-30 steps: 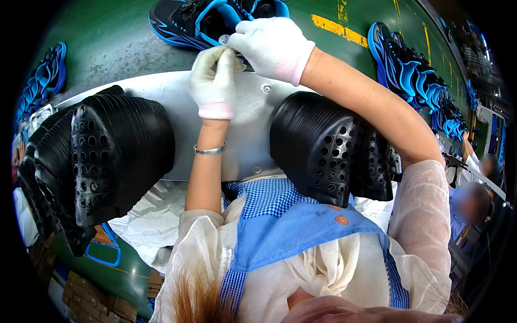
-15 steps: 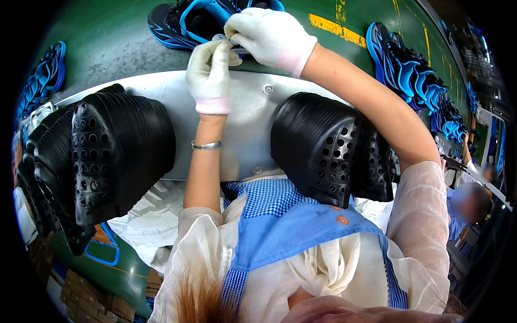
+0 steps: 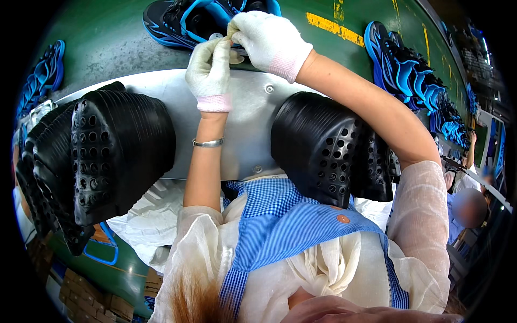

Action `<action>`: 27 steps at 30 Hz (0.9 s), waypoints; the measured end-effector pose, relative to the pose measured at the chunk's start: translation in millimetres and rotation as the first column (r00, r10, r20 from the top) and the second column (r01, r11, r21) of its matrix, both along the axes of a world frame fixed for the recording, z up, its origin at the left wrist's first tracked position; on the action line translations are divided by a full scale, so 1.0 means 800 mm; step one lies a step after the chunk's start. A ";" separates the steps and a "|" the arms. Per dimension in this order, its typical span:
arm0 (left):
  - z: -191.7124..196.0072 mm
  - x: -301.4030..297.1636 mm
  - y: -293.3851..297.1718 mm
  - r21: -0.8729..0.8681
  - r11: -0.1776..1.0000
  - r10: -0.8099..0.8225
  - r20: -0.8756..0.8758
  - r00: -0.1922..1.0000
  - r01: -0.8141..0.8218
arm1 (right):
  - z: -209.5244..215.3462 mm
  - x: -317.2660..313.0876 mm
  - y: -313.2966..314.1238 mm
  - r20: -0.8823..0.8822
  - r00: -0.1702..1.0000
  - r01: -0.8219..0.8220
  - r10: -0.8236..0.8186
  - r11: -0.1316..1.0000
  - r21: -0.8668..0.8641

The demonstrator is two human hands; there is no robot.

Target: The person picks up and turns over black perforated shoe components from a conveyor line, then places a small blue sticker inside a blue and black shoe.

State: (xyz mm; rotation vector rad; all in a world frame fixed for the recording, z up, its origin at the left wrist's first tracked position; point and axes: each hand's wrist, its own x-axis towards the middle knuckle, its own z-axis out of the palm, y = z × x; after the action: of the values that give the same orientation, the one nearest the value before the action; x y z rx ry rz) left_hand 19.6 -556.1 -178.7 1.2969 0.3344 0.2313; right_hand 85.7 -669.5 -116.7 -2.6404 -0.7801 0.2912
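My left hand (image 3: 209, 67), in a white knit glove, is raised over the far edge of a metal plate with thumb and forefinger pinched. My right hand (image 3: 272, 46), gloved alike, reaches in from the right, its fingertips closed and meeting the left ones. Whatever they pinch is too small to make out. A small pale round piece (image 3: 216, 36) shows just beyond the left fingertips. Right behind the hands lies a black and blue sports shoe (image 3: 164, 27), with another shoe (image 3: 264, 6) beside it, partly hidden by the right hand.
The metal plate (image 3: 245, 124) lies before me, with black perforated bins (image 3: 134, 145) on its left and a black bin (image 3: 307, 145) on its right. Rows of blue and black shoes (image 3: 401, 75) stand on the green surface (image 3: 107, 54). Another person (image 3: 458, 218) is at far right.
My right hand has shifted slightly down, its fingertips now against the left ones. The shoes behind have slid slightly left. My left hand has barely moved.
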 end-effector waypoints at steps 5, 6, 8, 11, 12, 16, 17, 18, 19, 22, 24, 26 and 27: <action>-0.001 0.001 -0.002 0.074 0.997 -0.017 0.053 0.998 0.013 | -0.003 -0.001 -0.001 -0.005 0.999 0.033 -0.033 0.999 0.031; 0.000 0.001 -0.001 0.073 0.997 -0.017 0.051 0.999 0.014 | -0.002 0.000 -0.001 -0.040 0.998 0.052 -0.050 0.998 0.046; 0.007 0.003 0.002 0.302 0.950 -0.110 0.085 0.990 0.079 | 0.000 0.002 -0.003 -0.077 0.995 0.071 -0.066 0.996 0.060; 0.008 0.003 0.005 0.227 0.968 -0.110 0.014 0.994 0.104 | 0.001 0.005 -0.004 -0.079 0.996 0.045 -0.038 0.995 0.093; 0.006 0.005 0.005 0.229 0.968 -0.105 0.015 0.994 0.099 | 0.002 0.007 -0.003 -0.066 0.997 0.033 -0.026 0.993 0.112; -0.002 0.008 0.014 -0.070 0.993 -0.086 0.064 0.994 0.091 | -0.004 0.008 -0.012 -0.013 1.000 0.019 -0.017 0.988 0.155; -0.001 0.009 0.015 -0.140 0.985 -0.094 0.023 0.995 0.096 | -0.009 0.008 -0.015 -0.002 1.000 0.009 -0.009 0.983 0.184; 0.000 0.007 0.015 -0.209 0.973 -0.103 -0.021 0.994 0.096 | -0.008 0.008 -0.015 -0.004 1.000 0.008 -0.007 0.982 0.188; 0.000 0.006 0.016 -0.220 0.971 -0.106 -0.042 0.994 0.094 | -0.007 0.009 -0.015 -0.020 1.000 0.011 -0.007 0.981 0.194; 0.001 0.005 0.017 -0.171 0.980 -0.111 -0.025 0.993 0.105 | -0.002 0.009 -0.013 -0.049 0.999 0.018 -0.009 0.983 0.185; -0.001 0.003 0.016 -0.117 0.986 -0.120 0.015 0.993 0.121 | -0.001 0.009 -0.012 -0.061 0.998 0.022 -0.012 0.986 0.167; -0.002 0.003 0.016 -0.063 0.989 -0.130 0.056 0.990 0.134 | -0.005 0.008 -0.012 -0.064 0.997 0.043 -0.032 0.985 0.168; -0.003 0.002 0.019 -0.086 0.984 -0.152 0.051 0.987 0.156 | -0.006 0.008 -0.011 -0.064 0.997 0.043 -0.032 0.985 0.169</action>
State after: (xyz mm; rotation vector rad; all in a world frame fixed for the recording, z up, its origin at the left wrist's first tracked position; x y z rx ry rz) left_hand 21.0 -541.2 -181.3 1.2208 0.2034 0.1127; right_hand 91.8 -678.3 -121.7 -2.4714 -0.7019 0.2813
